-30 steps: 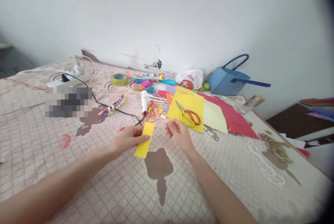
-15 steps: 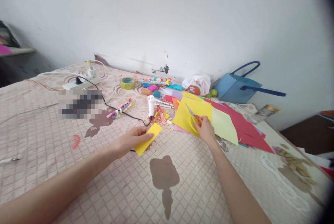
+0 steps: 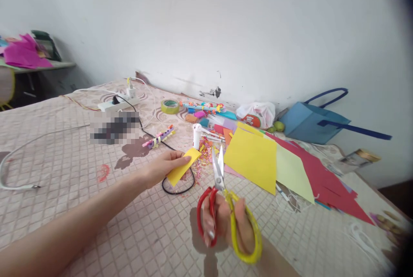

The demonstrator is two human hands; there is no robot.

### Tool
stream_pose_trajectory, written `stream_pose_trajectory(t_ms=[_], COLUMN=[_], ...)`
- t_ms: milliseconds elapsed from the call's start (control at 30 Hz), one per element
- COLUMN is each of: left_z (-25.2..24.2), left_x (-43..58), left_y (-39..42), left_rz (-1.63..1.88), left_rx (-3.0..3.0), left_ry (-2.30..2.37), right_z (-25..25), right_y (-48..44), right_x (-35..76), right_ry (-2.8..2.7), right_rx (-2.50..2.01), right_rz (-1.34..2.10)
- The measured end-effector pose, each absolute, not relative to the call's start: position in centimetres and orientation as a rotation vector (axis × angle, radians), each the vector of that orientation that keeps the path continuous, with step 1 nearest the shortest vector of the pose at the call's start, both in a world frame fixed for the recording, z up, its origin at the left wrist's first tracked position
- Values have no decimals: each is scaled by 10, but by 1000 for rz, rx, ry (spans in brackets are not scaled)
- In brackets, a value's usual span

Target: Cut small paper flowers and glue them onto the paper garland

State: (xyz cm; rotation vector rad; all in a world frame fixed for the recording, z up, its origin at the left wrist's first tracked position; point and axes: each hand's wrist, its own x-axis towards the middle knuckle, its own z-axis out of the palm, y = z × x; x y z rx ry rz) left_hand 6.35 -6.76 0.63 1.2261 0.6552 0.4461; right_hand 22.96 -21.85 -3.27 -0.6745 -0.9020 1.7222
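the left hand [image 3: 166, 166] has its thumb pressed on top of a yellow strip [image 3: 177, 174] with the fingers tucked beneath, a closed pinch at the strip's left edge, probably chosen so that most of the paper stays free and reasonably flat; the strip is held tilted above the quilted tablecloth [image 3: 129, 236], its far end just in front of a white corded tool [image 3: 196, 136] in this view, though whether they touch i cannot tell. the right hand [image 3: 223, 214] holds a pair of scissors [image 3: 219, 182] in front of the body, beside the strip and apart from it. its digits are threaded through the red handle [image 3: 199, 214] and the yellow handle [image 3: 257, 238] and spread fairly wide, which would explain why the blades stand parted in a narrow v; which finger sits in which loop is hard to make out. the points face away from the person, likely for safety and control. the tool's black cord [image 3: 178, 193] lies looped below the strip, as slack cable tends to. near the tool, paper scraps [image 3: 206, 150] are gathered in a small heap, perhaps to keep them together. to the right, a yellow sheet [image 3: 253, 156] overlaps a pale sheet [image 3: 293, 173], with red paper [image 3: 325, 182] beyond, a fanned arrangement that seems to leave each colour within easy reach. a tape roll [image 3: 167, 109] lies flat farther back, presumably so it cannot roll off.
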Motion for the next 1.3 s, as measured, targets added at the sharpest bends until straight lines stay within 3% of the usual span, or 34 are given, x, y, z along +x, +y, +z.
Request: stream_pose_trajectory(t_ms=[333,1000,1300], left_z=[10,9,12], left_x=[60,59,54], left_y=[-63,-61,-57], left_rz=[445,383,249], left_rx=[1234,1337,1656], left_ry=[633,616,484], right_z=[-28,-26,-22], right_y=[-227,-228,-227], right_x=[216,218,220], right_ry=[-765,-741,-681], right_rx=[-546,-480,-432], right_rz=[2023,2060,2092])
